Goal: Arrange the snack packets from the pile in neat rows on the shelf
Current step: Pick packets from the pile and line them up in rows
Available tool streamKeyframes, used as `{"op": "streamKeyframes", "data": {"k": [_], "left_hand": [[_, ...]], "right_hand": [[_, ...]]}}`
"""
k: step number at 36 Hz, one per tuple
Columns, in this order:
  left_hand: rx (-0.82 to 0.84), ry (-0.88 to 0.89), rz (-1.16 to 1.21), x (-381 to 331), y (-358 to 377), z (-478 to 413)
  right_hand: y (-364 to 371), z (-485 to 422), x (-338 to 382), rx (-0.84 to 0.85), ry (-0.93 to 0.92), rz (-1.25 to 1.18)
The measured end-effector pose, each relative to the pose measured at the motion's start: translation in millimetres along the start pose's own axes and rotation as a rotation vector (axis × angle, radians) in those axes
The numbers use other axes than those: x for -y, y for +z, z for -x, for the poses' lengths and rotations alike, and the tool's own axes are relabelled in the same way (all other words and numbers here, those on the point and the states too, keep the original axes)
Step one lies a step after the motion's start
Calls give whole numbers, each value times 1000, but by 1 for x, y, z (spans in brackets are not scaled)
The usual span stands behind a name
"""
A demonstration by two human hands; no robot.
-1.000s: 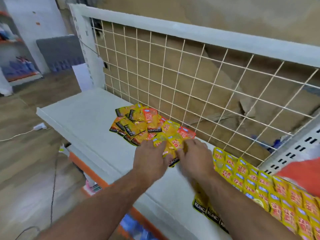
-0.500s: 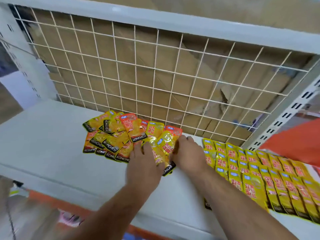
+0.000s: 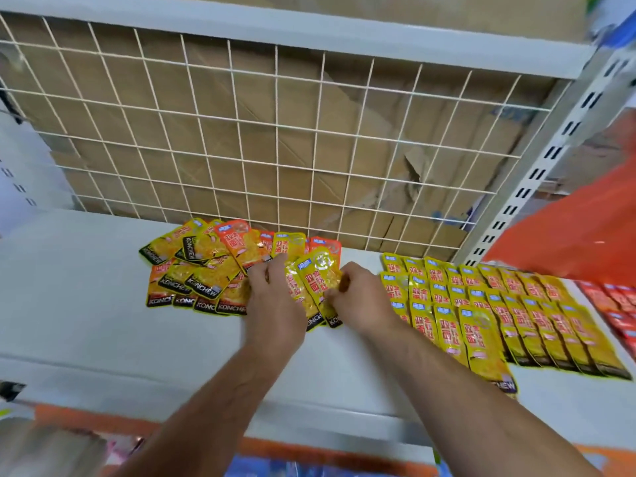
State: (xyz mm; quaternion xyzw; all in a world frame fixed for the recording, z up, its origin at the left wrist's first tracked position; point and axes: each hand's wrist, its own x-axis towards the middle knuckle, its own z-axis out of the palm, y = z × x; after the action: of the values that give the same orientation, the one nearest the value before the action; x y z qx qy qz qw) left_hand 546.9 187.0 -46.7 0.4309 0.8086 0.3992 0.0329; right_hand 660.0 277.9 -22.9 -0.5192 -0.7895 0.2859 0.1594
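Shelf: flat, matt, pale grey board (image 3: 86, 304) that lies under both hands and runs out to either side of them.
Pile: glossy foil sachets (image 3: 199, 270), yellow and orange with black lower bands. They lie loose and overlapped at mixed angles, directly left of the left hand and touching it.
Held packets: a few shiny, creased yellow oblong sachets (image 3: 318, 280), fanned between the two hands. The count is uncertain because they overlap.
Rows: the same yellow sachets (image 3: 516, 311) laid flat and lapped like tiles in straight lines, just right of the right hand. The right forearm covers their near-left corner.
Red packets: a further batch (image 3: 616, 301) well to the right, blurred and cut by the frame edge.
Back panel: white wire grid (image 3: 275, 132) of square cells beyond the hands, with creased brown cardboard (image 3: 241, 108) behind it.
Slotted post: white metal upright (image 3: 537, 166) with paired slots, beyond and right of the right hand.
Left hand: (image 3: 275, 304) back upward, fingers curled onto the left edge of the held packets, gripping them.
Right hand: (image 3: 361, 297) thumb and fingers pinch the right edge of the held packets; the fingertips are partly hidden.
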Motion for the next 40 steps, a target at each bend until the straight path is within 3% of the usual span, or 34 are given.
{"op": "streamKeyframes", "data": {"k": [4, 9, 19, 26, 32, 40], "left_hand": [[17, -86, 149, 0, -1, 1], [93, -373, 517, -12, -10, 0], [103, -558, 674, -31, -5, 20], [48, -583, 723, -79, 14, 54], [124, -602, 715, -142, 49, 102], [154, -556, 530, -208, 105, 146]], "right_hand": [[1, 6, 1, 29, 84, -167], [-2, 9, -4, 9, 127, -329], [-23, 26, -35, -19, 118, -468], [-58, 42, -81, 56, 122, -658], [-111, 68, -142, 55, 69, -629], [-170, 102, -230, 32, 146, -661]]}}
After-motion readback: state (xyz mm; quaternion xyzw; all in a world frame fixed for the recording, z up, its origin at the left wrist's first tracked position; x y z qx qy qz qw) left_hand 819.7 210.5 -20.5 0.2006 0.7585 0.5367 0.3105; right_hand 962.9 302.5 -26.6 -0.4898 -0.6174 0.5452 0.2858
